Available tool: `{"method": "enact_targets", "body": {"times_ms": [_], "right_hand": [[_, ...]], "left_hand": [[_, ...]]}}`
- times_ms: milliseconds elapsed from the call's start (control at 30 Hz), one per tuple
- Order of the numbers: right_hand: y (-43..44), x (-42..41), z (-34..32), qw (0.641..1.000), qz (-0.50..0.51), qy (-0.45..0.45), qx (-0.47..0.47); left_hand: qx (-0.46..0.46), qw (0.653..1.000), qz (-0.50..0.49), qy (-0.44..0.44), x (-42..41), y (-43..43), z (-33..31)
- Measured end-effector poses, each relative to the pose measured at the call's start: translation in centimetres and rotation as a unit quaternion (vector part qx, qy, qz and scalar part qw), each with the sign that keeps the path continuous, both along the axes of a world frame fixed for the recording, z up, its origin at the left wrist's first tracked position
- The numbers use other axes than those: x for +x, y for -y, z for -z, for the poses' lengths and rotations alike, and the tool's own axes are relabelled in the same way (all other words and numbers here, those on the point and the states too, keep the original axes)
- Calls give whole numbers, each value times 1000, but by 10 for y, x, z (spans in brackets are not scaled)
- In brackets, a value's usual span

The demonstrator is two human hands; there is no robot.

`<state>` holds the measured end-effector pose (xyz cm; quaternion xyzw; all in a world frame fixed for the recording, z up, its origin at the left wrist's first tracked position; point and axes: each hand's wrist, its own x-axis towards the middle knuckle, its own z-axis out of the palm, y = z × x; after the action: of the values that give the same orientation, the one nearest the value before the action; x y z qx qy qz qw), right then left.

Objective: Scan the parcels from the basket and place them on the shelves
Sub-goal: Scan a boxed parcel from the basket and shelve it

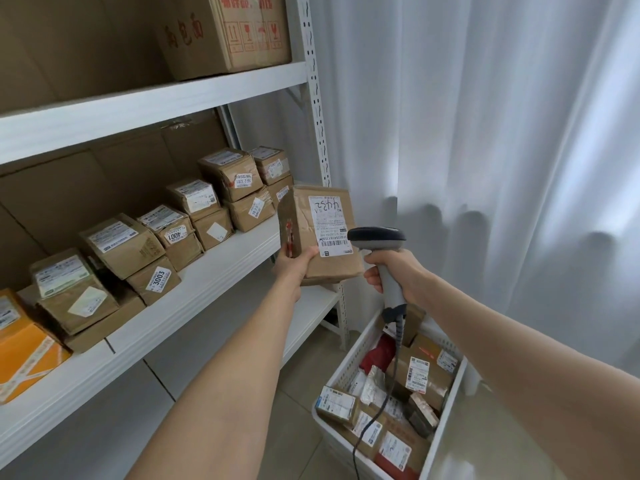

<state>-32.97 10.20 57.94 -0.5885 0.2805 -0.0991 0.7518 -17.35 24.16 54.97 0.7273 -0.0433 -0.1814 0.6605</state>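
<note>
Cardboard parcels [121,247] along the shelf [221,268], white basket [349,363] below the scanner [381,244].

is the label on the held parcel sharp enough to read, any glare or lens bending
Head view, lighting: soft light through the curtain, no hard shadows or glare. Head view, focus: the label on the parcel shows its handwritten digits, fine print smeared; scanner sharp. Head view, distortion: wide lens bows the shelf upright.

Middle shelf [214,271] front edge bare; stacked parcels [121,247] crowd rear; lower shelf [311,308] seemingly free.
</note>
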Motion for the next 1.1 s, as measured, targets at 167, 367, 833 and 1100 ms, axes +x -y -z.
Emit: {"method": "enact_targets", "body": {"times_ms": [167,367,833,1100], "right_hand": [[-13,-2,-7,1000,-17,-12,-23],[-26,-1,-17,998,-27,-36,-48],[-57,15,-36,997,-43,-44,-54],[-79,33,-43,996,-65,-42,-53]], "left_hand": [[-5,1000,-24,4,11,-4,5],[-8,999,-39,11,17,-14,6],[-20,998,-52,6,41,-50,-3],[-21,998,-55,10,57,-75,-3]]}}
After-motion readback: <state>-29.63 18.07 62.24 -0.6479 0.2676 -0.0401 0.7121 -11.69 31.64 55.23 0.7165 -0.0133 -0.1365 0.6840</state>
